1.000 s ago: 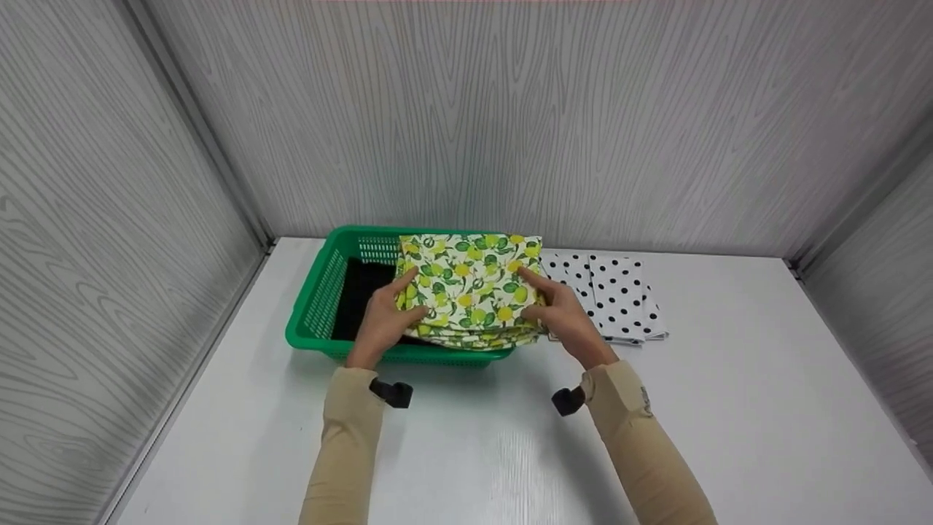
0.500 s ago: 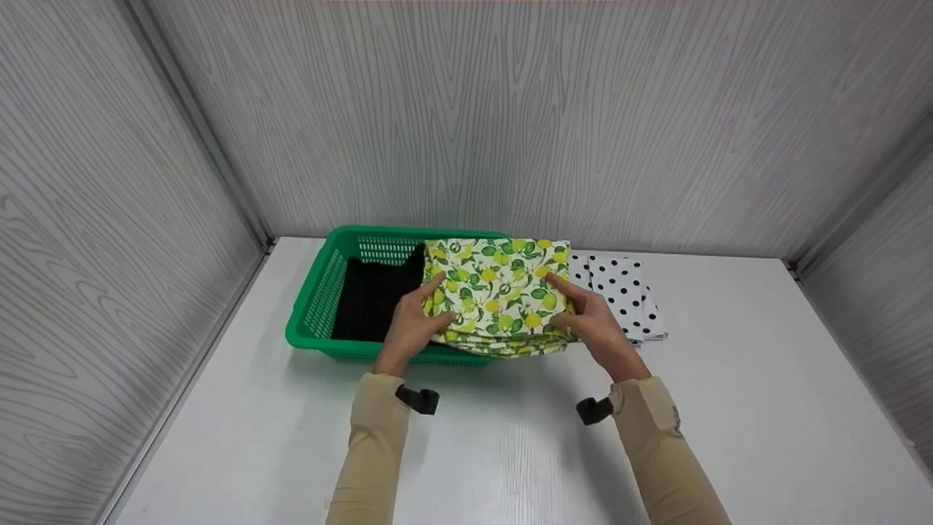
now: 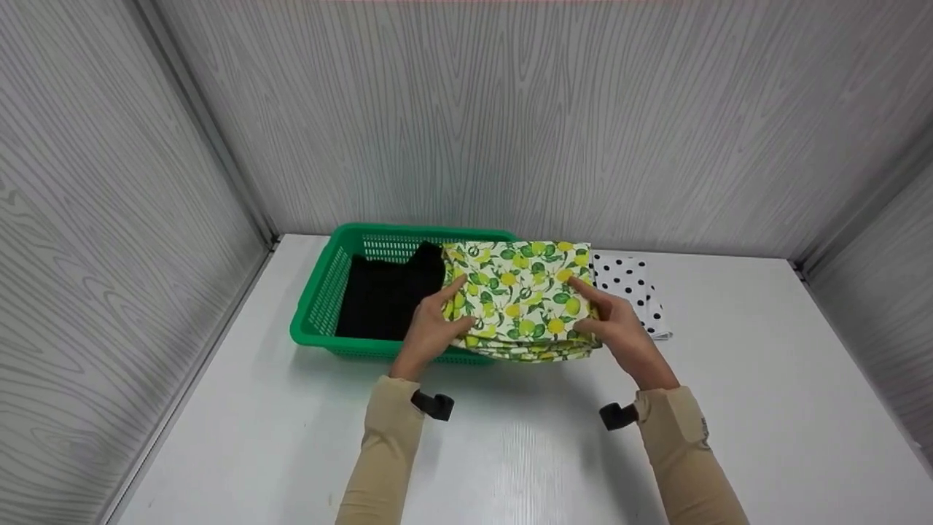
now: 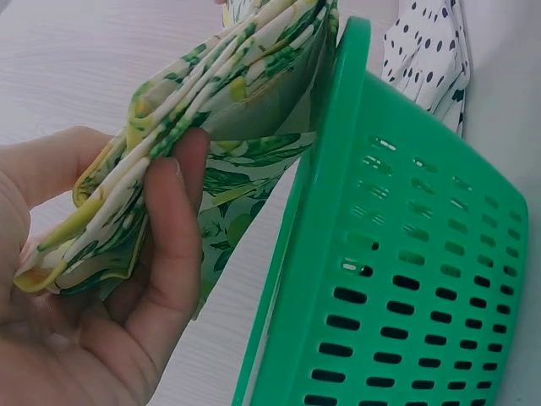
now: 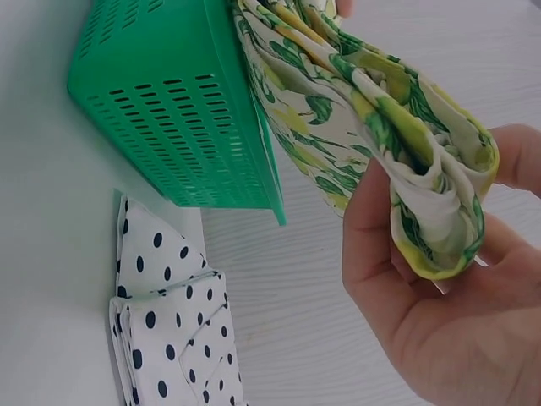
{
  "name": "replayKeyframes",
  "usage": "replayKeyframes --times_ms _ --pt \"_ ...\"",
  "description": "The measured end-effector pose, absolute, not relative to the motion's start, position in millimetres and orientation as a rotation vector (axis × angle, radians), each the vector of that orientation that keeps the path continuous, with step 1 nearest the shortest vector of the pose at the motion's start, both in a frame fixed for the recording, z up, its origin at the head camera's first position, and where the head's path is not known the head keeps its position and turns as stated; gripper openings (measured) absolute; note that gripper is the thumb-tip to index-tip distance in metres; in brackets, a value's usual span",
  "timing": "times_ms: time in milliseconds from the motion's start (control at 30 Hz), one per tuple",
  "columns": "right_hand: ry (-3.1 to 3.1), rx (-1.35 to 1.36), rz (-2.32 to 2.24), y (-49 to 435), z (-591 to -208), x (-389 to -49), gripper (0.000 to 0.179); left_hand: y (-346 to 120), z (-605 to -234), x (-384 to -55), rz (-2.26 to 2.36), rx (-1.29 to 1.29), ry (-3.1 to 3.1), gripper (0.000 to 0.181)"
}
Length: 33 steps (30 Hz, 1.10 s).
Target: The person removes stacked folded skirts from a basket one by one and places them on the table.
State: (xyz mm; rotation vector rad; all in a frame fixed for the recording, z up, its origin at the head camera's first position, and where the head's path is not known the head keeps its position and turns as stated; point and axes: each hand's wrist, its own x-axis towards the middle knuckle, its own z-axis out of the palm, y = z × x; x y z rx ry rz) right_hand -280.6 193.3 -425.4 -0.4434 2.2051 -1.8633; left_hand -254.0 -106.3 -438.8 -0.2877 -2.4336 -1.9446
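Observation:
Between both hands is a folded cloth printed with lemons and green leaves, several layers thick. My left hand grips its left edge, thumb on top and fingers curled beneath, as the left wrist view shows. The right hand holds the opposite edge the same way; in the right wrist view the folded layers bulge between thumb and fingers. The cloth is held up over the right end of a green basket, hiding that part of it. Inside the basket lies black fabric.
To the right of the basket, a folded white cloth with black dots lies on the white table, partly covered by the lemon cloth in the head view. A wood-grain panel stands behind, with others at both sides.
Both hands have carried the lemon cloth rightward and slightly toward me. More of the black fabric in the basket now shows, and less of the dotted cloth does.

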Motion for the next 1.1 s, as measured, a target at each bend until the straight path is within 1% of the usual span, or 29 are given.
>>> replayKeyframes --times_ms 267,600,800,1100 --pt "2.265 -0.42 -1.812 216.5 -423.8 -271.2 0.072 -91.5 -440.4 -249.9 -2.006 -0.407 -2.431 0.068" --pt "2.297 -0.391 -1.788 242.0 -420.1 -253.2 0.072 -73.2 -440.3 -243.9 -1.975 -0.55 -2.454 0.07" --pt "2.309 -0.341 -1.788 252.2 -423.3 -245.1 0.073 -64.1 -441.4 -240.0 -1.953 -0.589 -2.458 0.068" --pt "2.318 -0.326 -1.774 269.2 -428.7 -233.0 0.073 -48.8 -444.6 -231.6 -1.964 -0.591 -2.503 0.071"
